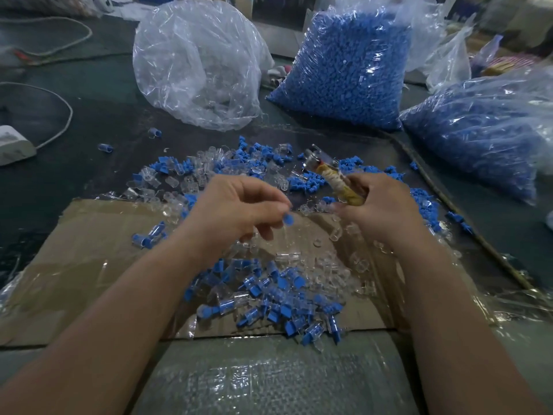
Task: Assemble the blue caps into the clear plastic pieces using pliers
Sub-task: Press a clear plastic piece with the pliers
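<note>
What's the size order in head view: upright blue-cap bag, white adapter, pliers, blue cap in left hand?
blue-cap bag
white adapter and pliers: too close to rank, both only partly visible
blue cap

A dark work surface carries a flattened cardboard sheet under glossy clear film, with a woven sheet at its near edge. Loose blue caps and clear plastic pieces lie scattered over the far edge of the cardboard and the surface beyond, and a heap of capped pieces sits on the cardboard. Farther back stand a clear bag and two bags of blue parts, with a white adapter and its cable at the left.
</note>
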